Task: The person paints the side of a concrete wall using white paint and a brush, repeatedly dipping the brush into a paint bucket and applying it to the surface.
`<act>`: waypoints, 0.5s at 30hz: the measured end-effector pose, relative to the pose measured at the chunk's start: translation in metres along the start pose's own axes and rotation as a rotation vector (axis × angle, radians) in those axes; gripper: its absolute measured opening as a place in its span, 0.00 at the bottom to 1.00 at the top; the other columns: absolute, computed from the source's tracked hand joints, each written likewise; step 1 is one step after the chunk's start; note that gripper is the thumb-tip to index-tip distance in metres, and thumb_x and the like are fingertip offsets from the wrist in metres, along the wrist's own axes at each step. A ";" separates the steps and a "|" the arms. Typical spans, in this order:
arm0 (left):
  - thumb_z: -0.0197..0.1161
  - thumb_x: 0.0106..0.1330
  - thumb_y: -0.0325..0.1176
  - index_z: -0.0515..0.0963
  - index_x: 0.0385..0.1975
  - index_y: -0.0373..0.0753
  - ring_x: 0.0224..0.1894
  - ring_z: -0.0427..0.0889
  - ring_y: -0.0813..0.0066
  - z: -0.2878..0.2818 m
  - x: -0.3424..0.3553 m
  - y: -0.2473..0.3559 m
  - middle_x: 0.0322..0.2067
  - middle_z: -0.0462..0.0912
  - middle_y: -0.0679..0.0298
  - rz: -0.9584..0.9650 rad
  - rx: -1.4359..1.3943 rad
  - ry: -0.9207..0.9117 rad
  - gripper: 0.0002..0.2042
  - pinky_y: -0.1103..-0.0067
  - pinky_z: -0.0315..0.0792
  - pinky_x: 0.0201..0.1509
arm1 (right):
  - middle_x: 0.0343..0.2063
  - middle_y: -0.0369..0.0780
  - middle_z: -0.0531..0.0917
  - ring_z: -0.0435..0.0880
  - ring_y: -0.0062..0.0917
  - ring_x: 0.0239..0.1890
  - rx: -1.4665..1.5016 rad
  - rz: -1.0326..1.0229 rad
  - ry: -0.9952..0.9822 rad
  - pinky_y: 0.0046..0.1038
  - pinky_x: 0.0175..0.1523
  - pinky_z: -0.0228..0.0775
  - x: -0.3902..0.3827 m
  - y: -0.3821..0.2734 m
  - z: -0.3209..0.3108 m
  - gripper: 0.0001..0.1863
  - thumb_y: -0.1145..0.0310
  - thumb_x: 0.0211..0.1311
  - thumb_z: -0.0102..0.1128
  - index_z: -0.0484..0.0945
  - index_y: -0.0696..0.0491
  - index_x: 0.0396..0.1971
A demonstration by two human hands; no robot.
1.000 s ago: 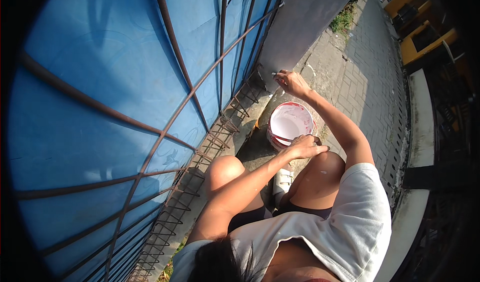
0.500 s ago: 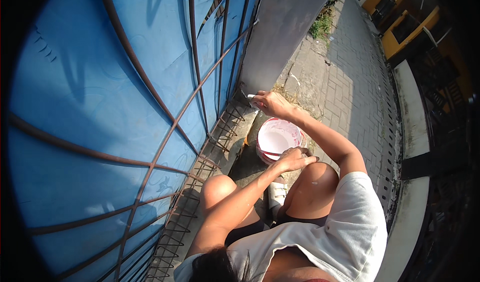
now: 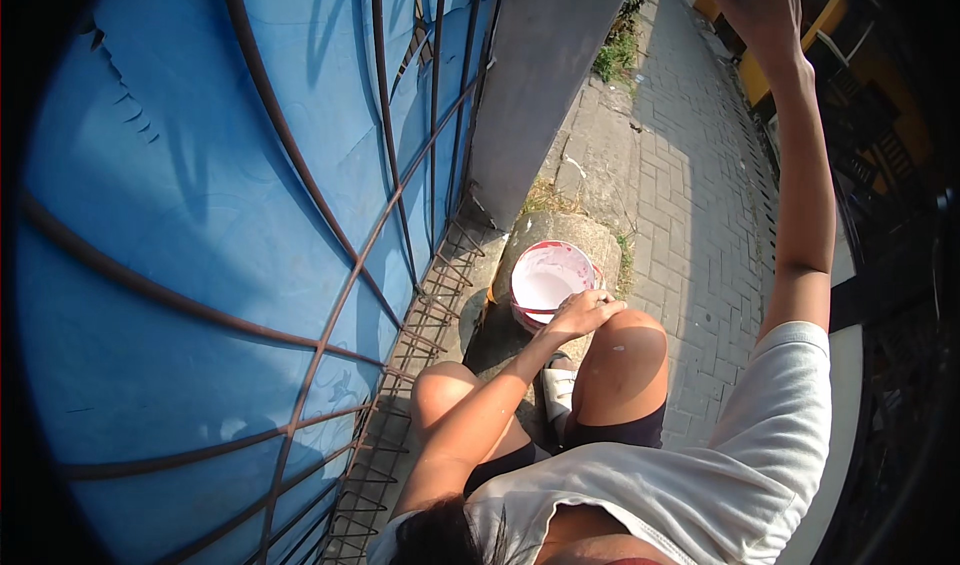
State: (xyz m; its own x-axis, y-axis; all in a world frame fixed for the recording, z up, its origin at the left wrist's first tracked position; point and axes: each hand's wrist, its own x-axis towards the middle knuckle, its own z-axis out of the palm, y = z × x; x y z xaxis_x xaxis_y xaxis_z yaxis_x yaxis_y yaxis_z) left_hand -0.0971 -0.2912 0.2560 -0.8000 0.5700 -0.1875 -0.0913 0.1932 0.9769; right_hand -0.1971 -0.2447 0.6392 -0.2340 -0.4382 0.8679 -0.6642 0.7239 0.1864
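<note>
A round bucket with a red rim and a whitish, pink-smeared inside stands on the concrete before my knees. My left hand lies at its near right rim, against my right knee. Its fingers are curled on a thin reddish bar that crosses the near side of the bucket and looks like its handle. My right hand is raised at the top right, in shadow and cut off by the picture's edge. Its fingers seem curled, but what they hold is out of sight.
On the left stands a rusty bar fence backed by blue sheeting. It ends at a grey post. Bent thin rods stick out low along the fence. A paved lane runs along the right, past weeds.
My right hand has left the foot of the post, where it held something small and white, and swung up to the right. My left hand has stayed at the bucket.
</note>
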 end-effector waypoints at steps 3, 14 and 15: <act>0.56 0.57 0.52 0.80 0.39 0.39 0.41 0.79 0.68 -0.001 0.000 0.001 0.36 0.82 0.57 -0.025 0.027 -0.041 0.22 0.76 0.69 0.47 | 0.30 0.38 0.82 0.83 0.30 0.33 -0.388 -0.105 -0.044 0.23 0.38 0.77 -0.029 -0.011 0.016 0.09 0.70 0.57 0.60 0.80 0.51 0.39; 0.58 0.58 0.53 0.80 0.38 0.39 0.37 0.78 0.71 0.002 0.000 0.002 0.32 0.82 0.60 -0.069 0.066 -0.069 0.22 0.79 0.69 0.46 | 0.29 0.43 0.81 0.81 0.36 0.29 0.491 0.159 -0.784 0.32 0.36 0.73 -0.173 -0.006 0.141 0.06 0.75 0.56 0.56 0.79 0.57 0.33; 0.57 0.59 0.52 0.80 0.39 0.38 0.39 0.78 0.71 0.001 0.000 0.000 0.34 0.82 0.60 -0.063 0.037 -0.066 0.22 0.78 0.68 0.47 | 0.29 0.43 0.81 0.82 0.35 0.29 0.522 0.089 -0.706 0.30 0.36 0.74 -0.157 0.007 0.130 0.06 0.74 0.56 0.57 0.79 0.57 0.33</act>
State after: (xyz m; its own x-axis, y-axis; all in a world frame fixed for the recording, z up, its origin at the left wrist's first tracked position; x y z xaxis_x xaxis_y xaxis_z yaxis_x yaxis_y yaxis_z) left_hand -0.0959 -0.2903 0.2562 -0.7525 0.6069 -0.2556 -0.1173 0.2584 0.9589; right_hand -0.2573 -0.2403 0.4443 -0.5697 -0.7436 0.3500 -0.8218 0.5108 -0.2525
